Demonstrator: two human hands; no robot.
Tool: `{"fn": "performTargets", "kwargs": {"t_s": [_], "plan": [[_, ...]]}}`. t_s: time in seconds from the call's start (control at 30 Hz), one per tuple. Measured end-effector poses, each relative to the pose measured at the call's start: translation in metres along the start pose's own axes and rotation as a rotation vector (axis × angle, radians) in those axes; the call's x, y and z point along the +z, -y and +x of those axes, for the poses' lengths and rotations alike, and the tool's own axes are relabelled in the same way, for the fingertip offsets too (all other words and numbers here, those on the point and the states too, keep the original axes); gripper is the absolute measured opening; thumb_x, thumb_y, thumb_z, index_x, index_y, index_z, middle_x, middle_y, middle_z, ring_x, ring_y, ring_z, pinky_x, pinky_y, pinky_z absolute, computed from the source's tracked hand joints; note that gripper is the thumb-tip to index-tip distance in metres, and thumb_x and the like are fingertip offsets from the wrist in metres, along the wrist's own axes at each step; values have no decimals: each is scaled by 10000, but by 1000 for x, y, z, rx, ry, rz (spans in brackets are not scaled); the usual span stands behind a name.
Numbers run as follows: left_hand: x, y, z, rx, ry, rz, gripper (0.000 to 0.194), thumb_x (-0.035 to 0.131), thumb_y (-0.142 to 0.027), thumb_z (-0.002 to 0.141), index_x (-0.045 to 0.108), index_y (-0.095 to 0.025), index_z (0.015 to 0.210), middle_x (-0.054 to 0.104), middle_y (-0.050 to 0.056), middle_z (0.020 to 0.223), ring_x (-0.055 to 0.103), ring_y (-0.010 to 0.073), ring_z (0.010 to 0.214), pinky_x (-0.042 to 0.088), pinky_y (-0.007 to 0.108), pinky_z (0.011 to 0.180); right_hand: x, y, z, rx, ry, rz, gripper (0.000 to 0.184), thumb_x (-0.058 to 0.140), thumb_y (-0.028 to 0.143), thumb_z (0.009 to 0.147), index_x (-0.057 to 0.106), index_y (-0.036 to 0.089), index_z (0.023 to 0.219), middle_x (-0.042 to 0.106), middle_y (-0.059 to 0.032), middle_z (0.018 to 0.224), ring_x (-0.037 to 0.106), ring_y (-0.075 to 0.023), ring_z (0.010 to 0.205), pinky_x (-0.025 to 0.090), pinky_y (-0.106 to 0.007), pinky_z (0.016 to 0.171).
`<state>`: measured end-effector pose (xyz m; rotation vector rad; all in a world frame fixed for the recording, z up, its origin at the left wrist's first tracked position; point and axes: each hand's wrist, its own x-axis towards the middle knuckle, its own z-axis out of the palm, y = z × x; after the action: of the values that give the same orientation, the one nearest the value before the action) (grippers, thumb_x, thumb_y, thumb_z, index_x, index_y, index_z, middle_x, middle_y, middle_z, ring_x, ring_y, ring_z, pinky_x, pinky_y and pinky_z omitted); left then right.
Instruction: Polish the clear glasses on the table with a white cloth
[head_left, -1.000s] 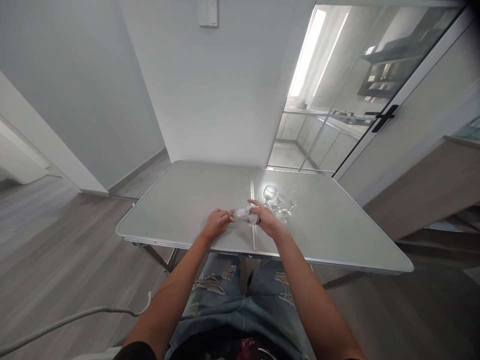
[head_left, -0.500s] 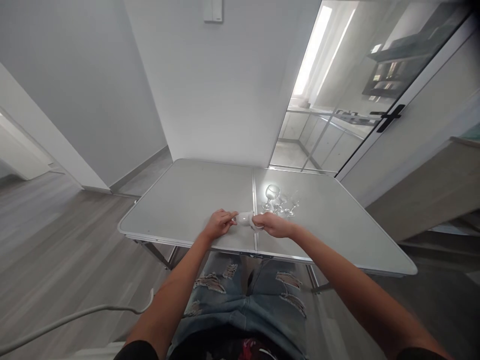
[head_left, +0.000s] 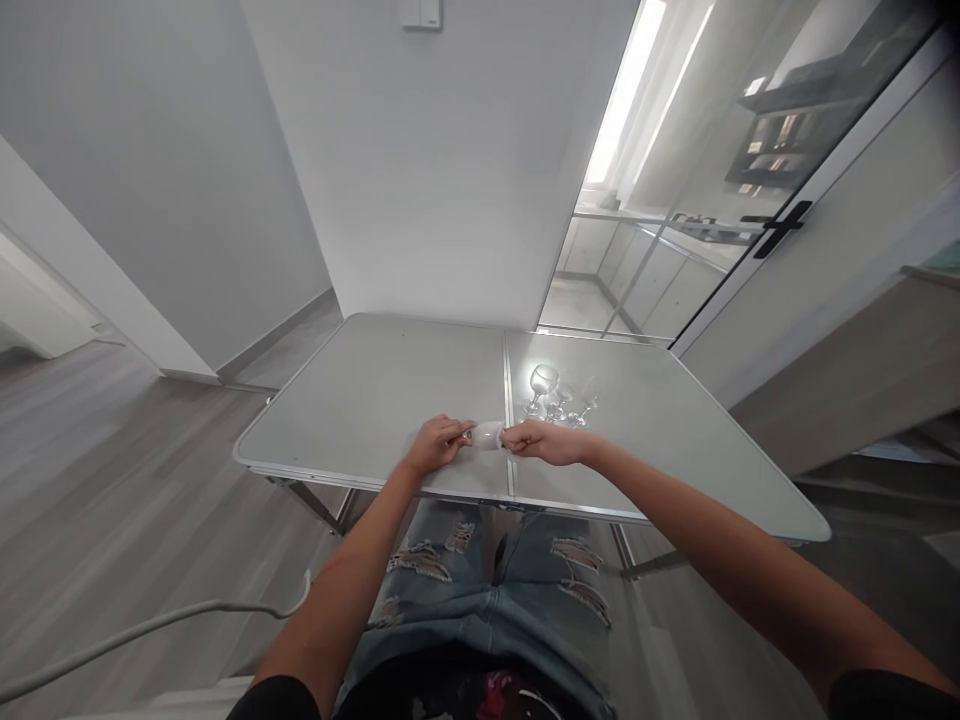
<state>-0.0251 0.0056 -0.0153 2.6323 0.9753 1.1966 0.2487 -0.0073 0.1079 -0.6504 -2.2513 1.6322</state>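
Left hand [head_left: 441, 443] gripping glass [head_left: 488, 436] by narrow end, lower centre of frame; right hand [head_left: 536, 440] touching wide end, grip unclear; glass probably needing light, even pressure.

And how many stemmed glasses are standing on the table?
3, beyond the right hand: the large glass on the left, the middle glass, and the third glass on the right. They are transparent and close together, so another may be hidden.

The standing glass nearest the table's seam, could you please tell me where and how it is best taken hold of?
Probably by the stem, coming from the left: the glass stands upright, its narrow stem shows below the round bowl, and other glasses crowd its right side.
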Motion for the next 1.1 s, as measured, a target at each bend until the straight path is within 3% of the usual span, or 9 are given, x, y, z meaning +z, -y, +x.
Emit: {"fn": "performTargets", "kwargs": {"t_s": [0.2, 0.37, 0.43, 0.57, 0.7, 0.8, 0.87, 0.97, 1.1], "plan": [[3, 4, -1, -2, -15, 54, 316, 498, -269, 981, 643, -213, 1255, 701, 46, 787, 636, 153, 730, 475, 321, 760, 18, 2, 3, 81, -220, 730, 221, 708, 239, 818, 487, 217, 822, 523, 27, 808, 531, -145, 762, 507, -374, 787], [2, 1, 0, 44, -29, 133, 324, 529, -299, 978, 630, -192, 1266, 682, 42, 754, 609, 151, 675, 450, 293, 673, 27, -15, 18, 104, -505, 845, 284, 720, 173, 739, 440, 218, 762, 481, 36, 776, 511, -150, 746, 522, -373, 733], [2, 1, -1, 45, -41, 134, 319, 527, -303, 981, 633, -176, 1254, 687, 44, 751, 605, 152, 668, 447, 285, 660, 29, -17, 21, 103, -518, 760, 289, 698, 166, 731, 414, 220, 736, 446, 37, 753, 471, -139, 710, 486, -318, 685], [4, 2, -2, 15, -31, 34, 314, 511, -296, 985, 648, -170, 1238, 718, 46, 779, 628, 150, 678, 463, 267, 660, 30, -19, 18, 32, -393, 448, 232, 578, 138, 754, 364, 224, 728, 360, 41, 710, 381, -128, 653, 377, -261, 613], [3, 1, -3, -6, 4, -86, 322, 511, -276, 973, 674, -169, 1229, 741, 48, 774, 676, 153, 718, 501, 256, 692, 21, -28, 9, -112, -253, -164, 190, 434, 71, 787, 352, 222, 704, 350, 35, 685, 359, -138, 641, 351, -282, 627], [2, -1, -2, -33, 33, -114, 315, 538, -288, 959, 696, -175, 1207, 764, 62, 830, 696, 157, 742, 522, 261, 719, 6, -34, 3, -313, -26, -702, 241, 396, 5, 803, 434, 215, 692, 473, 7, 738, 462, -163, 740, 426, -358, 789], [2, -2, -2, -45, 57, -112, 303, 564, -297, 946, 711, -181, 1184, 775, 77, 899, 706, 160, 756, 529, 263, 724, -6, -36, 1, -443, 108, -941, 279, 409, -15, 829, 522, 221, 733, 565, -16, 819, 534, -189, 890, 409, -445, 969], [4, -2, -2, -84, 70, -121, 288, 594, -294, 928, 722, -188, 1164, 780, 87, 961, 720, 164, 770, 534, 257, 716, -20, -38, 2, -559, 142, -1093, 281, 465, 8, 872, 595, 242, 786, 629, -20, 874, 566, -202, 1048, 336, -501, 1109], [5, -1, -3, -145, 40, -124, 281, 614, -296, 915, 728, -197, 1152, 781, 90, 999, 729, 172, 787, 542, 260, 714, -26, -41, 8, -585, 103, -1093, 284, 499, 7, 843, 613, 254, 762, 642, -2, 852, 587, -193, 1054, 302, -514, 1142]]}}
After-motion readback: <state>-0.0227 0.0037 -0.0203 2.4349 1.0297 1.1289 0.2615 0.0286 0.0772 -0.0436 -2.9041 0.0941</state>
